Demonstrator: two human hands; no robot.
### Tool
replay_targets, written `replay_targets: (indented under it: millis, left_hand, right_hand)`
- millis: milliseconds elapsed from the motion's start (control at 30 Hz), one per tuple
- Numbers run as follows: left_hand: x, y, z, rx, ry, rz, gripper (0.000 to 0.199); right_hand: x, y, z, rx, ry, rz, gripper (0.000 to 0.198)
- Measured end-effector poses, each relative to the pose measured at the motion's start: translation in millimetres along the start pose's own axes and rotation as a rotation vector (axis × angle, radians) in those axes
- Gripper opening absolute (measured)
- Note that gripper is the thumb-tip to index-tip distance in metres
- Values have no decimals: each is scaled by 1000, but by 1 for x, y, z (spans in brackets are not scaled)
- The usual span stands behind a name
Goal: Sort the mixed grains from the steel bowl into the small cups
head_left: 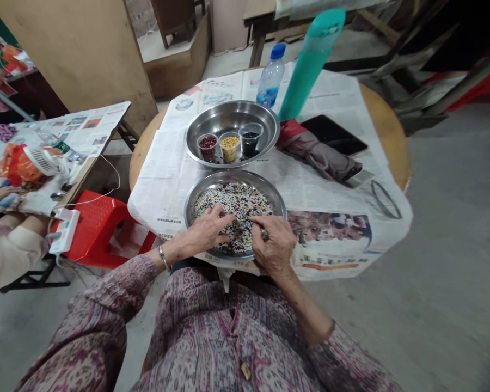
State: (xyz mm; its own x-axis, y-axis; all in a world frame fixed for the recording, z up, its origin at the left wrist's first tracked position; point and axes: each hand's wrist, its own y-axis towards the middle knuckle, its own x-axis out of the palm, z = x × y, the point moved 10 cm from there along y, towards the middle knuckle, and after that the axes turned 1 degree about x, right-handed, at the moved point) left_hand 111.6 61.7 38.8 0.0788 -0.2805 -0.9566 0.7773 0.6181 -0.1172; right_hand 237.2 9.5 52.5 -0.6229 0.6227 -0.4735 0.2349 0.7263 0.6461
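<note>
Both hands are in the near pan (196,200), a round steel pan at the counter's (392,147) near edge, straight ahead of the person's body. It holds a flat bed of mixed grains (232,200): white, dark and reddish bits, no long axis, just a spread layer.

Left hand (206,231) comes in from the near-left rim, palm down, fingers reaching right toward the pan's middle. Right hand (273,242) sits over the near-right rim, fingers pointing left. Fingertips of the two almost meet at the pan's near-centre, thumb and forefinger drawn close on each, pinching at grains. Whether a grain is actually caught in either pinch: cannot tell, too small.

Key relation: the far pan (265,117) lies directly beyond the near one, rims just beside each other, on the same line away from the body. It carries three small cups in a row: red (207,146) on the left, yellow (230,147) in the middle, dark (250,139) on the right. Red cup is nearer the left hand, dark cup nearer the right, yellow about even.

Most of the grain bed lies on the far side of the fingertips.

Newspaper (159,179) covers the counter. Beyond the far pan: a water bottle (270,76) and a teal flask (310,60), well clear of the hands.
</note>
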Motion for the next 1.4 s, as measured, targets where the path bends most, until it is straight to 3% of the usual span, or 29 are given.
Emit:
replay_targets:
  millis: [67,167,300,400,567,767,1000,1067,1167,1300,1400]
  left_hand:
    - [8,11,10,31,-50,16,21]
    - [15,39,14,76,-109,65,22]
    - [3,73,11,145,-185,161,24]
    - [-11,84,13,216,-125,161,26]
    - [-12,85,7,264,74,63,58]
    - [-3,92,-16,200,26,91,23]
    - [-36,57,-51,-94,100,230,25]
    - [-39,45,-55,-140,124,226,38]
    - [-26,37,-54,-163,83,156,60]
    - [-6,43,-35,-83,-50,117,22]
    - [-2,51,-8,83,-149,127,24]
  right_hand:
    - [0,-1,0,1,8,-1,18]
    - [0,-1,3,26,24,2,19]
    - [-2,-1,5,52,59,25,19]
    - [-3,1,4,51,66,29,18]
    - [-3,1,2,36,76,23,19]
    - [-2,1,3,38,50,19,19]
    - [-4,2,1,31,58,26,19]
    - [-4,2,1,36,65,22,18]
    - [-2,1,4,63,60,5,18]
    - [-3,1,3,51,80,18,19]
    - [-7,0,2,32,103,56,19]
